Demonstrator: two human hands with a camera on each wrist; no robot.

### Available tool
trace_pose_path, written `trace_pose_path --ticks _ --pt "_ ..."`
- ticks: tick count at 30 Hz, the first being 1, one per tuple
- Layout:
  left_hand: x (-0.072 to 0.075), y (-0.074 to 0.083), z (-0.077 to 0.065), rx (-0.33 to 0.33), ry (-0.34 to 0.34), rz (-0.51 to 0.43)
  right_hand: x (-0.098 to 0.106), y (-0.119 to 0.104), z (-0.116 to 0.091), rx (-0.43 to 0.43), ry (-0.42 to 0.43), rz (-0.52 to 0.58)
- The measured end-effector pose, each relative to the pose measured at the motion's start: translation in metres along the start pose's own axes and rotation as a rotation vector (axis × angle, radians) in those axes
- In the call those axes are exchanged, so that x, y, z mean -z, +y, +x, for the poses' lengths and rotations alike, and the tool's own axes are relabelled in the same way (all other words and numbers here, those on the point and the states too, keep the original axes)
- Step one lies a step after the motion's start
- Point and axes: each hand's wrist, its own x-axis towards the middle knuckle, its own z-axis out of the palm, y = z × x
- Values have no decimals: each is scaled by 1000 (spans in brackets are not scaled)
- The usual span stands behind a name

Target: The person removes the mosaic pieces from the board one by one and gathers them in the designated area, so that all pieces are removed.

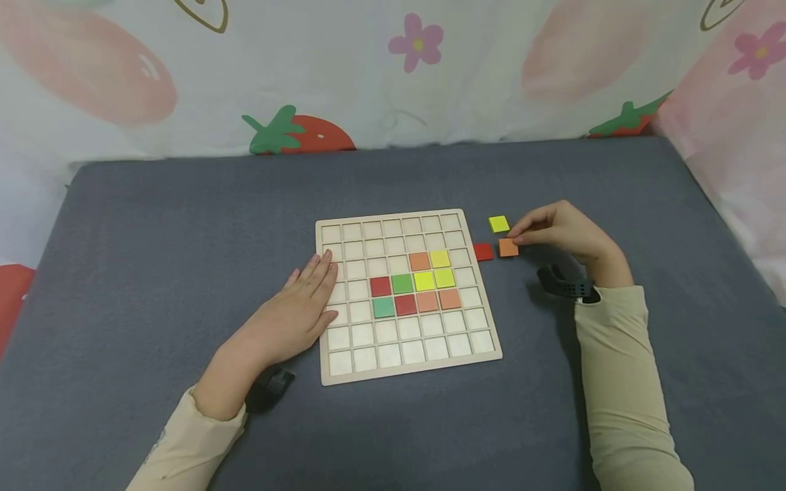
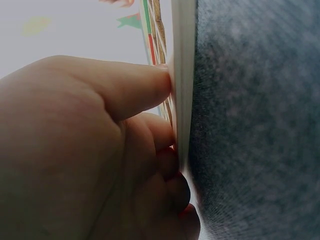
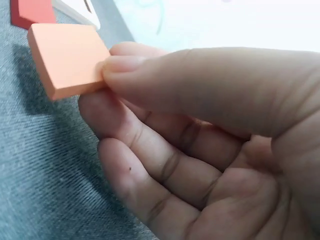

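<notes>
A wooden grid board [image 1: 393,374] lies on the table, with red, green, yellow and orange square tiles in some of its middle cells. My left hand [image 1: 295,307] rests on the board's left edge, fingers straight; in the left wrist view the thumb [image 2: 135,87] touches the board's rim [image 2: 184,90]. Right of the board, my right hand [image 1: 568,235] pinches an orange tile [image 3: 70,57] by one corner between thumb and fingers. In the right wrist view that tile is raised off the cloth, its shadow falling below. A red tile [image 1: 483,252] lies close by, against the board's right edge.
A loose yellow tile [image 1: 499,224] lies just beyond the orange one. The dark grey cloth-covered table [image 1: 184,225] extends around the board. Behind it hangs a curtain [image 1: 479,95] printed with strawberries and flowers. Black wrist straps [image 1: 565,283] are worn at both wrists.
</notes>
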Motion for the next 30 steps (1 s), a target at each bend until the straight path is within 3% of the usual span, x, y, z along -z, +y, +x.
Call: trace_pose_path --ticks 30 --pt "-2 -2 1 6 -16 -5 -3 2 3 -55 31 -51"
